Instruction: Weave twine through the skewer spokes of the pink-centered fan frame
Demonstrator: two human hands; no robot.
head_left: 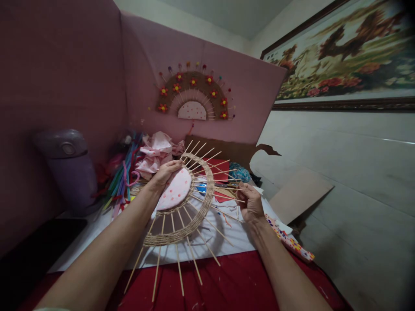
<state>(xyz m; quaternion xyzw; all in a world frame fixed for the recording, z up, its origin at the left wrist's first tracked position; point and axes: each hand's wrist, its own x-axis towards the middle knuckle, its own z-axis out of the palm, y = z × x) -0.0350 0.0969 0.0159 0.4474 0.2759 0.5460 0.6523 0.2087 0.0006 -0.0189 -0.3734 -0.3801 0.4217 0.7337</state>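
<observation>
A half-round woven piece point(201, 216) is held up over the table, with a pink dotted half-disc point(175, 190) at its centre, thin wooden sticks fanning outward and a band of twisted cord woven around them. My left hand point(167, 172) pinches its upper end, by the top corner of the half-disc. At the piece's right side, my right hand point(250, 201) has its fingers closed at the tips of the sticks; one stick end reaches the fingertips.
A purple bottle point(71, 172) stands at the left beside coloured pipe cleaners point(125, 181). Crumpled pink cloth point(157, 151), blue yarn point(239, 171) and cardboard point(223, 149) lie behind. A finished fan decoration point(194, 82) hangs on the pink panel.
</observation>
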